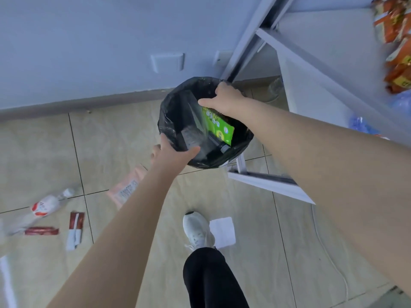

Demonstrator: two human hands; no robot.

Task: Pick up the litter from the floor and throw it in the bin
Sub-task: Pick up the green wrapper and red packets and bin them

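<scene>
A round bin lined with a black bag (169, 121) stands on the tiled floor by the wall. My right hand (224, 100) reaches over its far rim and holds the top of a green carton (219, 127) that hangs inside the bin. My left hand (175, 153) grips the near rim of the bin, thumb inside. A dark bottle (219, 148) lies in the bin. Litter lies on the floor at left: a pink packet (126, 190), a clear bottle with a red-and-white label (44, 207), two red-and-white wrappers (75, 227) (41, 231). A white paper square (223, 232) lies beside my shoe (196, 230).
A white metal shelf frame (266, 181) stands right of the bin, its foot touching the bin's base. Orange snack packets (398, 41) and blue bags (362, 126) sit on the shelves. A white cable (329, 252) runs along the floor at right. The wall lies just behind the bin.
</scene>
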